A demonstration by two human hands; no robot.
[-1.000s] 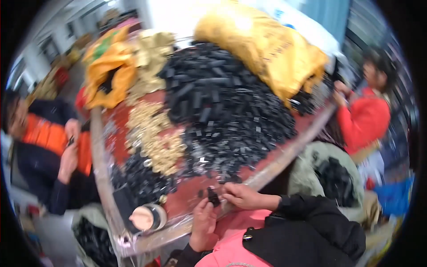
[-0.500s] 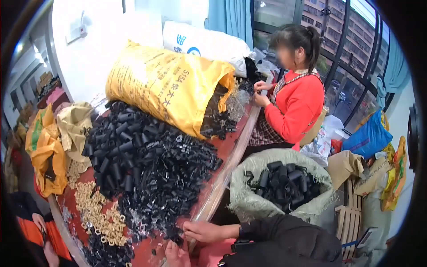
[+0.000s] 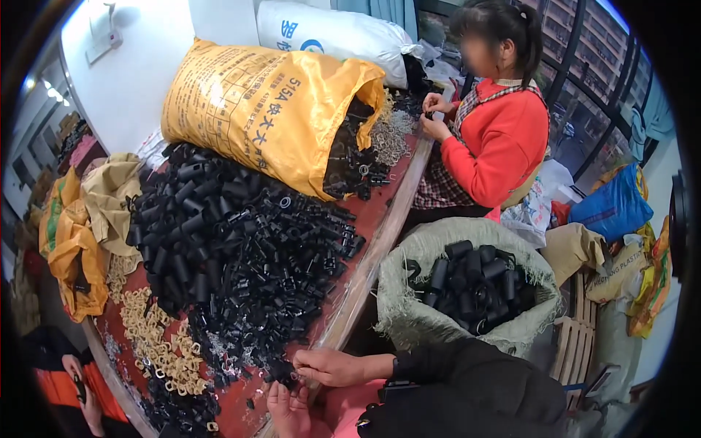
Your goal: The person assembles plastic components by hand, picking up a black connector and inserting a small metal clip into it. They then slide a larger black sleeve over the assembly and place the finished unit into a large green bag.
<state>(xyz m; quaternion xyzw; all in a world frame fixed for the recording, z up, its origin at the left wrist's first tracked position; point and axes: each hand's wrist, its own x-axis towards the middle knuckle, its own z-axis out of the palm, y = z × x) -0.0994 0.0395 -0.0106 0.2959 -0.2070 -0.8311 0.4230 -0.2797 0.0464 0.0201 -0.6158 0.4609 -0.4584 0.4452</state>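
Left hand (image 3: 287, 410) and right hand (image 3: 330, 366) meet at a small black part (image 3: 282, 374) by the table edge

In the head view, the left hand is turned palm up, its fingers partly curled and a little spread, just below the black part. The right hand comes in from the right, more closed, with thumb and forefinger drawn together beside the same part. Which of the two has hold of it (the part is dark against dark pieces) I cannot tell. It sits between the two sets of fingertips, over the near edge of the red table (image 3: 330, 310).

Just beyond the hands begins a heap of small black pieces (image 3: 266, 270); farther off, on its left side, lie larger black tubes (image 3: 179, 226). Left of the left hand are tan rings (image 3: 157, 343), with another patch of dark pieces (image 3: 179, 409) nearer the wearer. Well beyond both hands a yellow sack (image 3: 241, 109) lies on its side, its mouth open to the right, and a white sack (image 3: 343, 36) lies behind it.

To the right of the right hand, past the table edge, stands a pale green sack (image 3: 405, 321) filled with black tubes. Beyond it, a co-worker in a red top (image 3: 504, 157) has both hands together above the table's rim. Far left of the wearer's hands, another person's hands (image 3: 91, 412) hold a dark object (image 3: 79, 387).
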